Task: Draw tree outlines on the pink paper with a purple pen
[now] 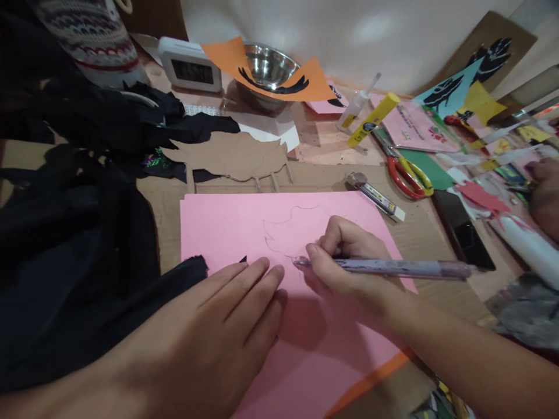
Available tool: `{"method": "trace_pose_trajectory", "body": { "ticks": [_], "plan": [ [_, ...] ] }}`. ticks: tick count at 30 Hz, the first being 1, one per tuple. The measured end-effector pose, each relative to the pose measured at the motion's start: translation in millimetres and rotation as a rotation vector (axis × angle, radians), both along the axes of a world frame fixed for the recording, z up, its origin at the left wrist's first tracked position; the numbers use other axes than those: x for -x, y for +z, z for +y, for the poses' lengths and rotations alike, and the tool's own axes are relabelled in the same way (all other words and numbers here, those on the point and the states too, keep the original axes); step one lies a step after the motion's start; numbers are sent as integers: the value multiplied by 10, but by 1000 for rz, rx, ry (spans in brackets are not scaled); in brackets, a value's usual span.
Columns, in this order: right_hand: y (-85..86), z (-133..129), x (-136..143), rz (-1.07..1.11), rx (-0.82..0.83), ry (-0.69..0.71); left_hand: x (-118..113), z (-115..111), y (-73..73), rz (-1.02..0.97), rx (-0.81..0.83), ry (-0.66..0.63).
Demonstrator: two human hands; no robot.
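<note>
Pink paper (244, 221) lies in front of me, with a thin line drawing of a jagged outline on its upper half. My right hand (345, 256) is closed around a mechanical pencil (393, 267), whose tip touches the paper at the lower end of the drawn line. Flat on the paper, left of the drawing, rests my left hand (240, 302), fingers stretched out and holding nothing. Black cloth (183, 279) reaches the paper's left edge beside it. Just beyond the paper is a cardboard animal-like cutout (231, 154).
Behind stand a digital clock (191, 65), a steel bowl (266, 64) with orange paper on it, and a yellow glue stick (373, 120). At right lie a pencil lead case (379, 201), scissors (408, 174) and a phone (463, 227). Another person's hand (545, 192) shows at the right edge.
</note>
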State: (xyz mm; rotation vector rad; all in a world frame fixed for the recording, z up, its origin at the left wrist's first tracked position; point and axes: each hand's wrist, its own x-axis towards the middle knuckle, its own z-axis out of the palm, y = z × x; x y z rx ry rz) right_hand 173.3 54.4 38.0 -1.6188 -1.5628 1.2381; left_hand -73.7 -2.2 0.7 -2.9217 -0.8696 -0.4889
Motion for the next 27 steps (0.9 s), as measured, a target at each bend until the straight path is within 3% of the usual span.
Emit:
{"method": "trace_pose_trajectory", "body": {
  "ticks": [6,27],
  "plan": [
    [-17,-10,-11,47,28,34,-59,60,72,-8,-14,-33],
    [-49,-15,-15,1,48,29,-32,23,4,16,-70,-29]
  ]
}}
